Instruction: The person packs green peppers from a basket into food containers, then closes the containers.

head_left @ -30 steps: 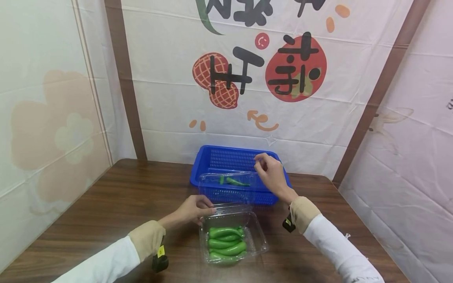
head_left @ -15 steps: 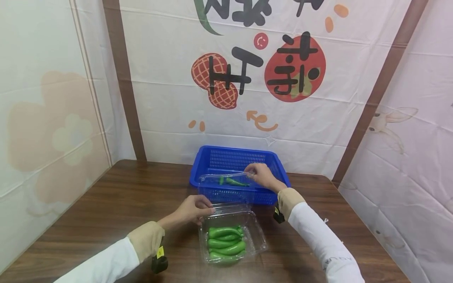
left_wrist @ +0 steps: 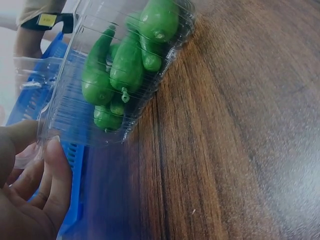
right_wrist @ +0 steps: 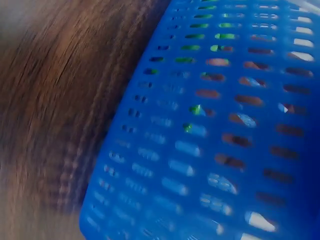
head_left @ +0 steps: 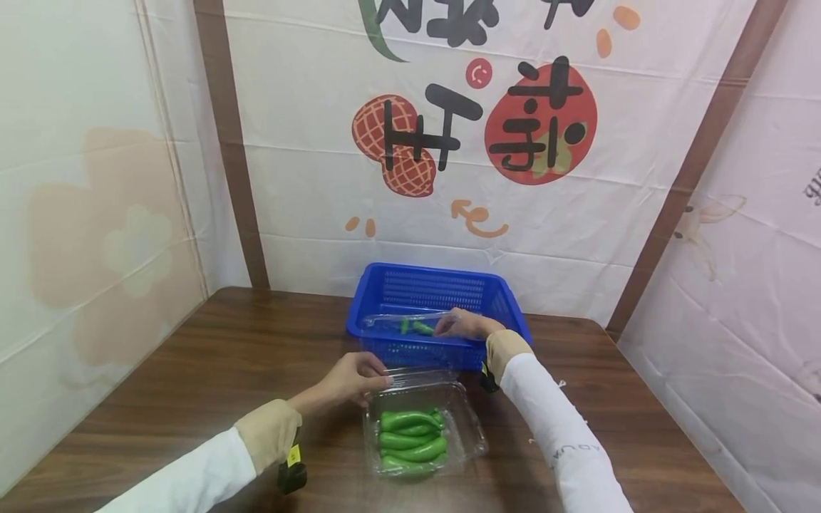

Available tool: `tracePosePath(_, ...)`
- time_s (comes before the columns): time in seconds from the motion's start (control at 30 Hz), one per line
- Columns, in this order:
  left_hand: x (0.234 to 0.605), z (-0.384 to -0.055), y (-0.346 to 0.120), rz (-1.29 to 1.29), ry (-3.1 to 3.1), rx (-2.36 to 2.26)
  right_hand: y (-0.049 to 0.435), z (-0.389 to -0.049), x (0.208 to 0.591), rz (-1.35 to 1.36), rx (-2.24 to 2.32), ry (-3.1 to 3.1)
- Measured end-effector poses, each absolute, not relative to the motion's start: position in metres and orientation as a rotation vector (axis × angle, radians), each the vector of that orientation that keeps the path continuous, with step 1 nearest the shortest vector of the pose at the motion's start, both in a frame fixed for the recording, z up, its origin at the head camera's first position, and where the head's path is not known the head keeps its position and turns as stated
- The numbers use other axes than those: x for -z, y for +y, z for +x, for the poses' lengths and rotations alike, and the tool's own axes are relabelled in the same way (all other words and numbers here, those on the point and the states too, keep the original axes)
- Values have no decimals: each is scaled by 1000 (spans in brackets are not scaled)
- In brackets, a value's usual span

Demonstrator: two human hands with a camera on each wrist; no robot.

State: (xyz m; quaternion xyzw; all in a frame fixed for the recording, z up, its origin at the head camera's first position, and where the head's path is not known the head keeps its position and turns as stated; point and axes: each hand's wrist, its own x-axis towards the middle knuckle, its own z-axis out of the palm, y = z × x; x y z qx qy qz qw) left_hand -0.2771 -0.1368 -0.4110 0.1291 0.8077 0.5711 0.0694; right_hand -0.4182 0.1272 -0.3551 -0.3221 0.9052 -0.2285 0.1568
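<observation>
A clear plastic clamshell box (head_left: 473,427) with several long green peppers (head_left: 412,447) in it stands on the table, its lid (head_left: 378,322) raised in front of the basket. My left hand (head_left: 351,377) pinches the box's hinge edge between thumb and fingers, as the left wrist view shows with the peppers (left_wrist: 127,65) seen through the side. My right hand (head_left: 467,325) reaches over the near rim of the blue plastic basket (head_left: 365,298), fingertips right at a green pepper (head_left: 422,328) inside. Only slivers of fingers and green show through the basket's slots (right_wrist: 217,62); cannot tell whether they grip the pepper.
The wooden table (head_left: 256,356) bears the basket at its back edge and the box closer to me. A white printed cloth (head_left: 308,178) hangs just behind the basket. Side cloths stand left and right.
My right hand has come down and to the left, from above the basket's right side to the peppers inside it. My left hand stays on the box's hinge edge.
</observation>
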Motion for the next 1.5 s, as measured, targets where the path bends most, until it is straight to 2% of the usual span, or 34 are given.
tracePosePath(0.17, 410, -276, -134, 396, 2429, -1727, 122, -417, 356, -785, 574, 2560)
tracePosePath(0.4, 410, -276, -133, 377, 2433, -1722, 118, -421, 361, -747, 656, 2612)
tracePosePath(0.5, 412, -278, -134, 380, 2431, -1730, 127, -456, 388, -756, 663, 2540)
tracePosePath(0.63, 414, -280, -134, 393, 2434, -1738, 145, -539, 454, -1024, 581, 2531)
tracePosePath(0.77, 414, -280, -135, 395, 2445, -1725, 146, -570, 479, -1013, 486, 2542)
tracePosePath(0.9, 413, -279, -136, 391, 2445, -1718, 140, -544, 460, -975, 559, 2506)
tracePosePath(0.93, 413, -278, -136, 392, 2443, -1718, 135, -515, 438, -989, 603, 2528)
tracePosePath(1.03, 413, -278, -136, 393, 2436, -1719, 123, -460, 396, -964, 651, 2632)
tracePosePath(1.07, 413, -278, -136, 393, 2437, -1719, 126, -463, 398, -1047, 683, 2644)
tracePosePath(1.13, 414, -278, -136, 396, 2432, -1721, 126, -465, 400, -1024, 661, 2673)
tracePosePath(1.27, 414, -278, -136, 389, 2422, -1721, 148, -559, 476, -1079, 646, 2575)
tracePosePath(1.33, 414, -278, -136, 385, 2421, -1721, 148, -579, 494, -922, 595, 2585)
tracePosePath(1.5, 413, -277, -136, 374, 2434, -1719, 159, -650, 549, -1065, 527, 2552)
